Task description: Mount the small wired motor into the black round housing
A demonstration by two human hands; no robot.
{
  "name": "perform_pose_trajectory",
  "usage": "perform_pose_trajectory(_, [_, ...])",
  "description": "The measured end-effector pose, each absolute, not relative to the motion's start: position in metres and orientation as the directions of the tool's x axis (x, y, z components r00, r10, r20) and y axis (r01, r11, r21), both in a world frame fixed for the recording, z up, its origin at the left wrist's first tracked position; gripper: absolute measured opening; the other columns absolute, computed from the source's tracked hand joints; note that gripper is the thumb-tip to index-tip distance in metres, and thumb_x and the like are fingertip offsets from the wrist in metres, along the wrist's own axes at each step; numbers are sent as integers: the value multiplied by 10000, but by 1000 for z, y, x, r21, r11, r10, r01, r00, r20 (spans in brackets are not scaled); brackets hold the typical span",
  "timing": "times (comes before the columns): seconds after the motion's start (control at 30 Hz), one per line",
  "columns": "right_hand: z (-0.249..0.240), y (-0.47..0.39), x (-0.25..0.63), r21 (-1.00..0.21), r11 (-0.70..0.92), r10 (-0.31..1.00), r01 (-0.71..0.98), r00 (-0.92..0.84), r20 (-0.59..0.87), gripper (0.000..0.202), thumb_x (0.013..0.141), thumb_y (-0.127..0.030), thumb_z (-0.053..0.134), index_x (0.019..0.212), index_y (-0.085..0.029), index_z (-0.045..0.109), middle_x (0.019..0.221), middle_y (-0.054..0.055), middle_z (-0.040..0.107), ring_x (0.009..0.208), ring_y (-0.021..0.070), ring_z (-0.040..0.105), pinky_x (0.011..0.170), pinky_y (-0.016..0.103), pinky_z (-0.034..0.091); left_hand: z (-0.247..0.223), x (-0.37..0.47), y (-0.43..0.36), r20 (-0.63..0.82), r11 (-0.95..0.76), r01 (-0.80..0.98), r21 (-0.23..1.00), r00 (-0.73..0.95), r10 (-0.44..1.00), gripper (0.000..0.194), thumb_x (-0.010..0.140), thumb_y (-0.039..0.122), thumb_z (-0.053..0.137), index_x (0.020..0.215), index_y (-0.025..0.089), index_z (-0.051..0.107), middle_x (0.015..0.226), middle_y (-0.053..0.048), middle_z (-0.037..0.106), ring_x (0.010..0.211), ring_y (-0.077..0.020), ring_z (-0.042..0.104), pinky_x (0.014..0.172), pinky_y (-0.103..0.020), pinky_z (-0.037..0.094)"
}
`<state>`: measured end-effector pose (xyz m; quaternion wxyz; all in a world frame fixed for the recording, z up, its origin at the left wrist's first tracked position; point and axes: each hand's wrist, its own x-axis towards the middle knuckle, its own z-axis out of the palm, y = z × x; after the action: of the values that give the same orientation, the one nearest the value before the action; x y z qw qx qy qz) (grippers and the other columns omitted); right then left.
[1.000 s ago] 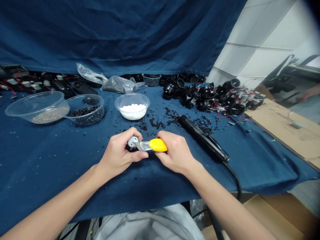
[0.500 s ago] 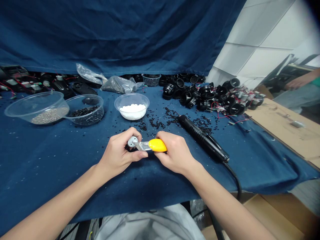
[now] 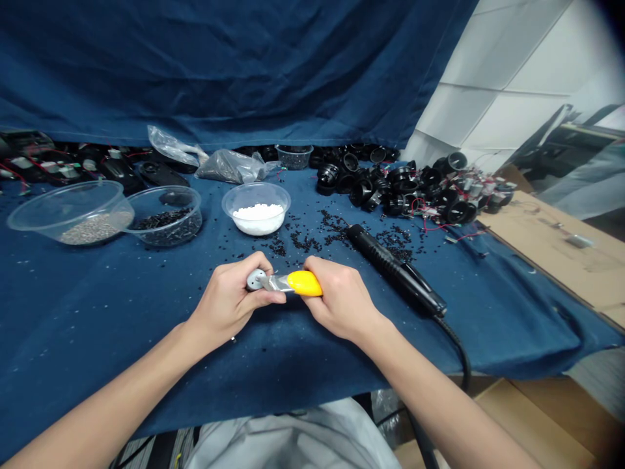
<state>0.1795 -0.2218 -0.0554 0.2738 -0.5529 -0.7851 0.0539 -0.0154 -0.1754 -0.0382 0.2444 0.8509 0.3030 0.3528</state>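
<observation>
My left hand (image 3: 228,294) is closed around a small round grey part (image 3: 256,279) with holes in its face, much like a little motor. My fingers hide its body. My right hand (image 3: 342,296) grips a tool with a yellow handle (image 3: 305,283) and a flat metal end (image 3: 279,283); its exact kind is not plain. The metal tip touches the face of the grey part. Just beyond my hands stands a clear bowl (image 3: 256,190) of white bits. Below my left wrist, a tiny pale piece (image 3: 233,339) shows against the blue cloth.
A black electric screwdriver (image 3: 396,270) with a cord lies to the right. Small black screws (image 3: 305,242) are scattered behind my hands. Clear bowls (image 3: 29,218) of small parts stand left. Black round housings (image 3: 390,185) with wires are heaped at the back right, beside cardboard (image 3: 561,260).
Both hands have shifted very slightly left, the tool tip still on the grey part. A tiny pale piece now shows below my left wrist. Another person's hand at far right has left the view.
</observation>
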Motion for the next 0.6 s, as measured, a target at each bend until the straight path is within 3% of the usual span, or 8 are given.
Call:
perform_pose_trajectory(0.37, [-56, -224, 175, -320, 295, 897, 900, -146, 416, 12, 830, -195, 457, 834, -198, 468, 755, 41, 600, 660, 193, 528, 566, 286, 274, -36, -13, -177, 484, -702, 374, 606, 527, 698, 365, 918, 449, 504, 683, 170, 492, 520, 61, 426, 449, -81, 351, 456, -210, 282])
perform_pose_trajectory(0.47, [-58, -223, 177, -399, 278, 898, 874, -89, 432, 23, 832, -197, 444, 835, -199, 467, 724, 28, 582, 629, 185, 516, 571, 281, 290, -35, -14, -177, 507, -695, 368, 618, 490, 709, 412, 920, 486, 501, 656, 171, 483, 509, 62, 403, 451, -79, 327, 458, -212, 277])
perform_pose_trajectory(0.6, [-58, -223, 180, -511, 337, 901, 791, -113, 419, 39, 791, -172, 456, 788, -207, 441, 671, -8, 532, 593, 156, 478, 576, 267, 300, -37, -17, -175, 504, -672, 323, 666, 470, 725, 488, 787, 613, 624, 645, 173, 466, 549, 51, 444, 494, -85, 349, 479, -215, 292])
